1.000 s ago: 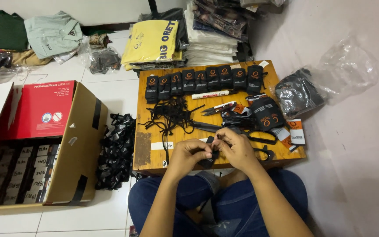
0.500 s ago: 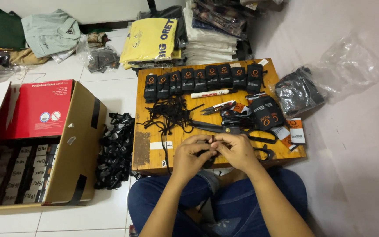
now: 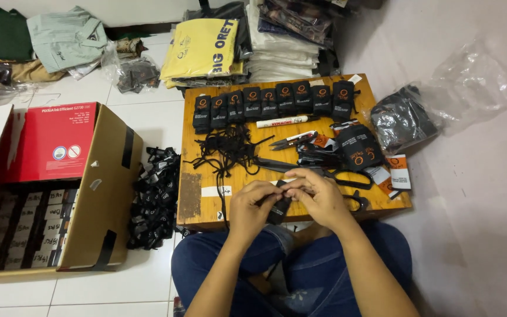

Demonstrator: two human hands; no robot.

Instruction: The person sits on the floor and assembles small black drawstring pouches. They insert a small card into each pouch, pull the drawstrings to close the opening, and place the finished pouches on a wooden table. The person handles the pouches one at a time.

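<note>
A: We sit cross-legged in blue jeans at the near edge of a low yellow wooden board table (image 3: 206,212). What do we have in our hands?

B: Our left hand (image 3: 252,206) and right hand (image 3: 322,196) meet over the table's front edge, and both pinch one small black rectangular card tag (image 3: 279,206). The left fingers are curled around its lower left side; the right thumb and forefinger grip its upper end. The tag hangs tilted between the two hands, just above the table edge and our knees.

A: What lies close to our hands?

B: Just beyond them sits a tangle of thin black strings (image 3: 228,150), with one strand trailing down toward the left hand. To the right, near our right hand, lie black-handled scissors (image 3: 347,178), small metal thread snips (image 3: 291,140) and a loose heap of black tags with orange marks (image 3: 359,148).

A: And farther back?

B: A neat row of black tags (image 3: 277,101) stands along the far side of the table, with a white marker pen (image 3: 281,122) lying in front of it. On the floor to our left a pile of finished black tags (image 3: 156,196) rests between the table and an open brown cardboard box (image 3: 104,194). Folded garments, one of them a yellow shirt (image 3: 200,48), are stacked behind the table, and a crumpled clear plastic bag (image 3: 470,82) lies well to the right.
</note>
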